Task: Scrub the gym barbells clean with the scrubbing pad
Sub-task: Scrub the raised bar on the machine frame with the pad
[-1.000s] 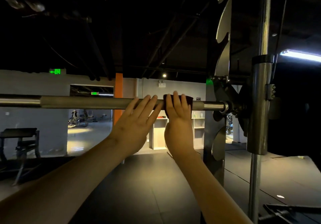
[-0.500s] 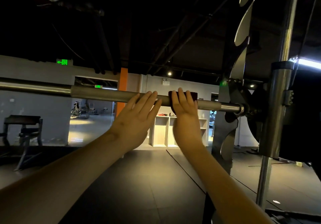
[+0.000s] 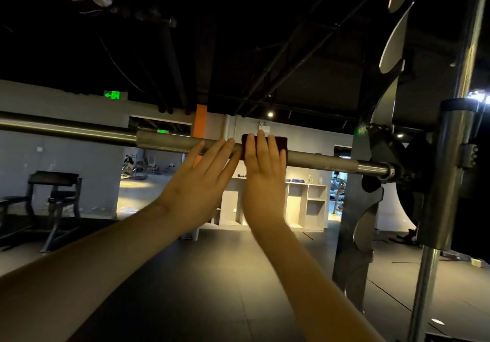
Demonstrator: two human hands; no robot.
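One barbell (image 3: 164, 141), one scrubbing pad (image 3: 280, 142). My right grip (image 3: 265, 174) flat, pressing pad onto bar; left grip (image 3: 201, 179) fingers straight, touching bar.

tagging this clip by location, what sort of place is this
Most likely a gym: a long steel barbell sits across a rack with a chrome upright post, and a black padded bench stands on the dark floor at left.

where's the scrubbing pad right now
In the head view the dark scrubbing pad is on the barbell, just right of centre, pressed under the right hand, with the left hand beside it.
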